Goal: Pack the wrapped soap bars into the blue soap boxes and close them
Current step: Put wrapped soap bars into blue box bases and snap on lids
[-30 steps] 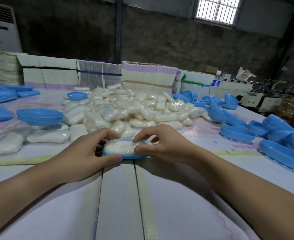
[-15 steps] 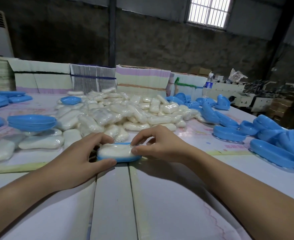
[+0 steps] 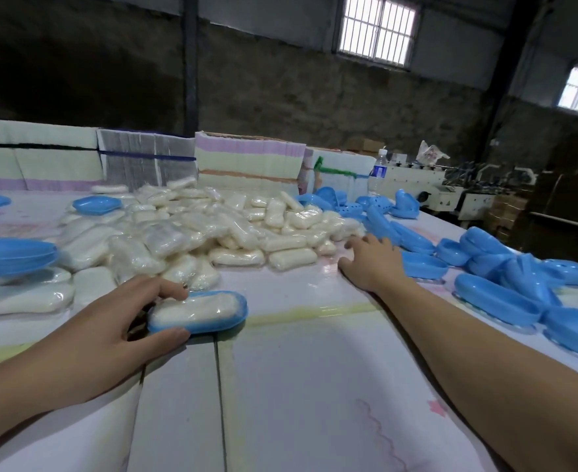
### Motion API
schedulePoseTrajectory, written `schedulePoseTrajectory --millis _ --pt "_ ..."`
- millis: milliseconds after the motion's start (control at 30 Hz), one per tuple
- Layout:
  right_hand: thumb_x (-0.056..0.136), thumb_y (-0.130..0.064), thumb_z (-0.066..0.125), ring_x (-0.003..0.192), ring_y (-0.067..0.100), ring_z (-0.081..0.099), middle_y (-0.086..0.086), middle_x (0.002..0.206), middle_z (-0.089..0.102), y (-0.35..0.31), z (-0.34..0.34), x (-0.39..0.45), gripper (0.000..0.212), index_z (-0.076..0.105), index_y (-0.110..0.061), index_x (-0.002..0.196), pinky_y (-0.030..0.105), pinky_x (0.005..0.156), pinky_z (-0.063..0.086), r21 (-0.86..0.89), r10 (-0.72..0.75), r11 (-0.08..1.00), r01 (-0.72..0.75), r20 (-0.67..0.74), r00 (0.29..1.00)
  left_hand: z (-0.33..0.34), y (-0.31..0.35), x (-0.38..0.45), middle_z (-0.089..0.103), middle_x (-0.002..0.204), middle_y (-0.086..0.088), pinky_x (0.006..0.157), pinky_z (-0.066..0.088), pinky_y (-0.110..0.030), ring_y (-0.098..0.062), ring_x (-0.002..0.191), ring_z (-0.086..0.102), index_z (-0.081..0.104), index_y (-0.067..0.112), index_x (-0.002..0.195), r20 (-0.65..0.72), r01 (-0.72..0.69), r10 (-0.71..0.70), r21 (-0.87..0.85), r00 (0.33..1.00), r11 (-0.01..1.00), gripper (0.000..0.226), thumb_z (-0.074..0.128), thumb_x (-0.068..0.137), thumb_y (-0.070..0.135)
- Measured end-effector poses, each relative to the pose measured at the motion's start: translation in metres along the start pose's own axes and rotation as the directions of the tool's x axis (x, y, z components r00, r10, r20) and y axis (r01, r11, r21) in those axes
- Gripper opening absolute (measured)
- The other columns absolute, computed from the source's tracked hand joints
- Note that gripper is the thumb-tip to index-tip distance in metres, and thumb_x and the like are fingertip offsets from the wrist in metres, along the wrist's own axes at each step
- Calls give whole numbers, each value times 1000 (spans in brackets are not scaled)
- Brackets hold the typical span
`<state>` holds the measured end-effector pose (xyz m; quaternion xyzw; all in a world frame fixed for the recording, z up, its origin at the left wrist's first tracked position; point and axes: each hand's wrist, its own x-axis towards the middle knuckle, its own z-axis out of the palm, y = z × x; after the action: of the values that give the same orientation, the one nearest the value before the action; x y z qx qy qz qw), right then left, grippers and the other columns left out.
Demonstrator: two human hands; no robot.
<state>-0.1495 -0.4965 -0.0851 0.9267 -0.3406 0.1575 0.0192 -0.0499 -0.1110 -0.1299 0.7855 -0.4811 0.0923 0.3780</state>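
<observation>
A wrapped white soap bar [image 3: 195,310] lies in a blue soap box bottom [image 3: 212,327] on the table in front of me. My left hand [image 3: 110,332] grips the box's left end, thumb on the near side and fingers over the far side. My right hand [image 3: 369,258] is stretched out to the right with fingers spread, close to the blue box halves [image 3: 424,269] beside the soap pile. It holds nothing. A large pile of wrapped soap bars [image 3: 212,229] covers the middle of the table.
More blue box halves [image 3: 505,298] are scattered along the right side, and stacked ones [image 3: 11,255] sit at the left. Paper stacks [image 3: 246,161] line the far edge. A water bottle [image 3: 379,173] stands behind the pile. Machinery [image 3: 451,189] sits at far right.
My right hand let go of the soap box and reached out to the right toward the blue halves. My left hand keeps hold of the box. The camera turned right.
</observation>
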Motion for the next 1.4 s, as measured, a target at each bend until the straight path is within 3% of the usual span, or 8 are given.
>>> schedulePoseTrajectory --millis 100,233,400,600,800,967,1200,1400 --pt "88 -48 44 129 33 40 7 139 51 8 10 3 46 57 -28 127 52 105 34 -6 53 999 -53 49 997 0 -2 0 60 114 24 77 43 -10 4 97 59 57 51 115 -12 -19 20 33 1000 999 51 59 69 73" --pt "88 -43 46 128 36 34 7 136 47 10 5 8 40 57 -27 124 55 105 28 -60 74 995 -83 -130 989 2 1 -1 60 115 25 76 40 -3 9 99 58 58 50 114 -21 -30 31 48 999 998 48 59 71 70" --pt "89 -41 46 130 41 36 13 141 43 18 7 6 47 52 -22 131 51 106 32 -12 225 974 -225 45 973 2 1 -2 61 114 22 76 42 -8 6 97 59 59 51 113 -11 -33 33 40 999 999 46 59 72 71" --pt "90 -16 61 113 34 45 9 127 43 24 7 5 25 58 -19 114 40 88 43 147 159 979 -139 -133 978 2 3 -3 61 116 21 73 39 1 10 94 59 60 47 115 -2 -21 21 33 1000 999 49 59 73 71" --pt "87 -12 63 111 31 53 7 127 50 20 3 1 42 55 -23 127 37 83 43 187 122 978 -93 -153 981 2 0 -2 61 116 22 75 41 -7 8 97 59 59 49 115 -3 -17 17 57 1000 998 48 57 72 73" --pt "80 -7 70 98 19 55 -6 111 52 -13 -9 -13 38 64 -28 112 31 78 43 280 -104 945 167 -229 968 1 2 -1 60 115 22 78 41 -8 5 99 59 58 50 115 10 -11 10 70 1000 997 49 57 72 74" --pt "77 10 61 80 6 53 -11 94 54 -73 -41 -53 34 73 -19 89 18 75 46 479 -375 632 610 -500 781 -1 13 1 56 115 25 84 42 -12 3 103 57 52 57 113 25 19 -19 8 1000 1000 41 63 77 71" --pt "73 16 63 83 5 59 -10 90 57 -110 -73 -78 38 69 -20 82 12 73 45 642 -396 296 708 -592 702 -1 20 0 63 107 18 83 45 -12 5 97 60 51 51 114 21 101 -99 -86 995 991 48 80 79 36"
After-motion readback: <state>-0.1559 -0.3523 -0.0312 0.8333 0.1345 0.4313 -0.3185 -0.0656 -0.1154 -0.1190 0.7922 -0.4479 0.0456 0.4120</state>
